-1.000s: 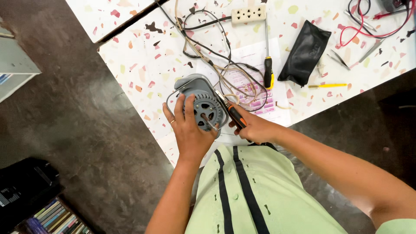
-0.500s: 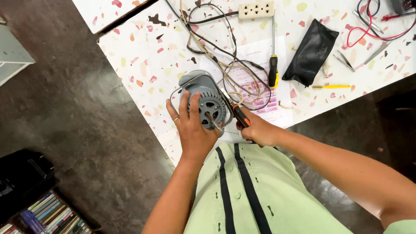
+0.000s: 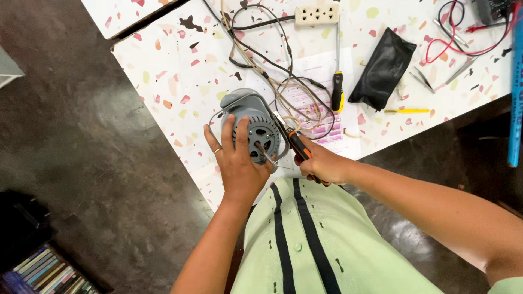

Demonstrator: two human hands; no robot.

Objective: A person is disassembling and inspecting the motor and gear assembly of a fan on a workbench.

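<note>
- Partly, my left hand (image 3: 237,163) covers the near side of the grey motor (image 3: 253,125), so I can't see what lies under the palm
- Where the tool's tip meets the motor is too small for me to make out
- My left hand lies open, fingers spread flat on the motor at the table's (image 3: 174,65) near edge
- My right hand (image 3: 321,163) is closed around an orange-and-black screwdriver (image 3: 297,146), just beside the motor
- Tangled cords (image 3: 272,81) lie behind the motor
</note>
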